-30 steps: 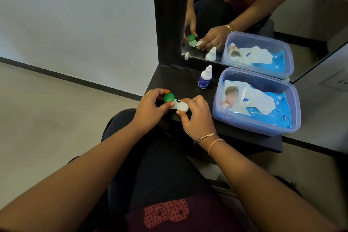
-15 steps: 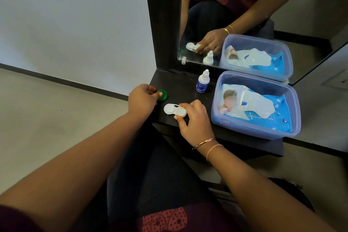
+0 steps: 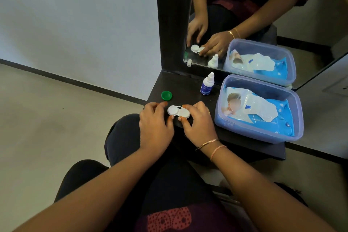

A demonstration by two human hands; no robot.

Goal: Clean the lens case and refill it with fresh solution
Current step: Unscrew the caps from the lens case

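The white lens case (image 3: 178, 112) lies near the front edge of the dark shelf (image 3: 180, 84). My right hand (image 3: 199, 121) pinches its right end between thumb and fingers. My left hand (image 3: 154, 124) is at the left end, thumb and forefinger curled around the uncovered left well. The green cap (image 3: 166, 95) lies by itself on the shelf, just behind my left hand. A small white and blue solution bottle (image 3: 207, 84) stands upright and capped further back, by the mirror.
A translucent blue plastic box (image 3: 224, 118) holding a pack of wipes fills the right part of the shelf. A mirror (image 3: 263, 15) in a dark frame rises behind the shelf. My knees are under the shelf's front edge; bare floor lies to the left.
My left hand took the green cap off the case, set it down on the shelf behind, and came back to the case's left end. My right hand kept hold of the case.
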